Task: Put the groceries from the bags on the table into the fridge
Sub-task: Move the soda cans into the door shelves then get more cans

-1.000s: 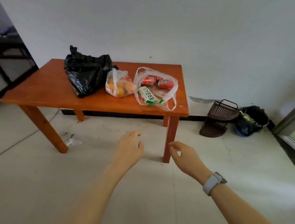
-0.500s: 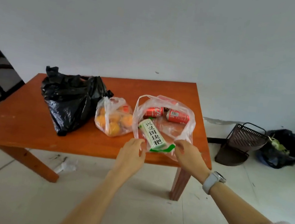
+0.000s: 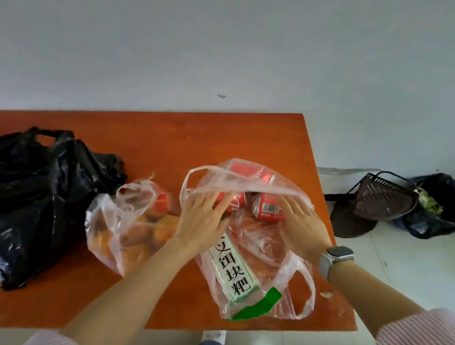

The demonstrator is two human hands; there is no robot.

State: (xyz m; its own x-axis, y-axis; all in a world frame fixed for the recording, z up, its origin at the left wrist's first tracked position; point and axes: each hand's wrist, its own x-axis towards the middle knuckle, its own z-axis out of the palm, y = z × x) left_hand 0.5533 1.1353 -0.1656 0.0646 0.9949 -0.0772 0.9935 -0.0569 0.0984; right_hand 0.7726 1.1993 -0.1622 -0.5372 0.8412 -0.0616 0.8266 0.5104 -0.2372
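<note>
On the orange wooden table [image 3: 153,134] lies a clear plastic bag [image 3: 251,179] holding red cans and a white-and-green packet [image 3: 236,276]. Both my hands are inside its mouth. My left hand [image 3: 200,217] lies with spread fingers over one red can [image 3: 234,203]. The fingers of my right hand [image 3: 302,227] touch the side of another red can [image 3: 269,210]; neither can is lifted. Left of this sits a smaller clear bag of oranges [image 3: 132,235], and further left a closed black bag [image 3: 22,198].
The table stands against a white wall. On the floor to its right are a dark brown basket [image 3: 383,197] and a black bin [image 3: 445,210] with green scraps. My shoes [image 3: 213,338] are at the table's front edge.
I have stepped up to the table. Both hands went from the bag's near edge into its mouth, onto the red cans.
</note>
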